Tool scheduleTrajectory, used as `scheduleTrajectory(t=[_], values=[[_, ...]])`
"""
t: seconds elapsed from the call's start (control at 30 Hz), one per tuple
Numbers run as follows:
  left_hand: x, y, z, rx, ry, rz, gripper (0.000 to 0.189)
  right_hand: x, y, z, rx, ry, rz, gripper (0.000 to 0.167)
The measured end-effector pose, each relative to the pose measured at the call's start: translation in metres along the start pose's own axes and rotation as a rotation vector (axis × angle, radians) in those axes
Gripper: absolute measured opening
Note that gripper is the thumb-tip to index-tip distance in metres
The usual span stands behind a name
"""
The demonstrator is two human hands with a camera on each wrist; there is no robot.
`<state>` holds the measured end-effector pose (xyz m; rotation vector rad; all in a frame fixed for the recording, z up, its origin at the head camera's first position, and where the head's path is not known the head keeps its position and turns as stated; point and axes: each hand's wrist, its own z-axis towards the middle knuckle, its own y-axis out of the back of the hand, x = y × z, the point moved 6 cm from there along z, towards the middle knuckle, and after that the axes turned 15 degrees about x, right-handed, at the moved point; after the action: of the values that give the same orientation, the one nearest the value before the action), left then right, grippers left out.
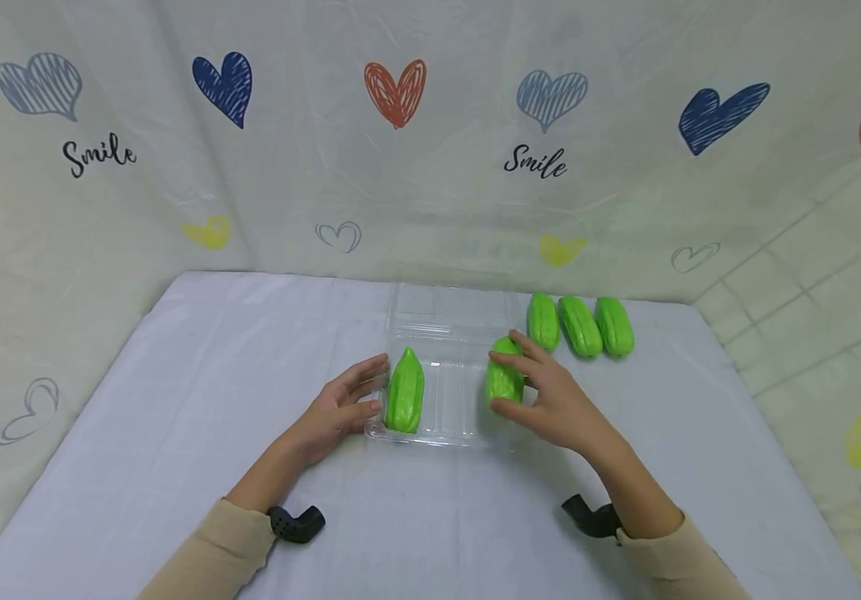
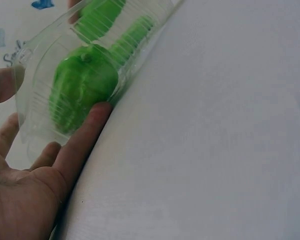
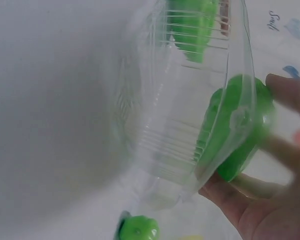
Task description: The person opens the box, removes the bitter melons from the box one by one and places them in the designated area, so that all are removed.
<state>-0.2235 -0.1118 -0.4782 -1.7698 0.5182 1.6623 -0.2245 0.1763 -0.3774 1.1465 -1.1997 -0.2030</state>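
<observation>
A clear plastic clamshell box (image 1: pixel 441 439) lies on the table with its lid folded back. In its left side rests a glossy green ribbed gourd (image 1: pixel 405 392), pointed at the far end. My left hand (image 1: pixel 336 414) rests against the box's left wall, fingers extended; the left wrist view shows the fingertips (image 2: pixel 97 115) along the clear plastic. Over the right side of the box, my right hand (image 1: pixel 550 396) holds a second green gourd (image 1: pixel 503 379) between thumb and fingers. In the right wrist view this gourd (image 3: pixel 240 125) is tilted at the box's rim, partly behind the clear wall.
Three more green gourds, a near one (image 1: pixel 543 322), a middle one (image 1: pixel 580 327) and a right one (image 1: pixel 614 327), lie side by side at the table's back right, beside the lid (image 1: pixel 453 310). A white cloth (image 1: pixel 212 367) covers the table. Behind hangs a heart-printed curtain (image 1: pixel 460 183).
</observation>
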Motion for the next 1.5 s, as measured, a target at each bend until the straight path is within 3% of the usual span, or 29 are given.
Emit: scheduleTrajectory(t=[1.5], values=[[0.000, 0.001, 0.000, 0.007, -0.008, 0.009, 0.070, -0.036, 0.032, -0.034, -0.045, -0.087, -0.003, 0.061]])
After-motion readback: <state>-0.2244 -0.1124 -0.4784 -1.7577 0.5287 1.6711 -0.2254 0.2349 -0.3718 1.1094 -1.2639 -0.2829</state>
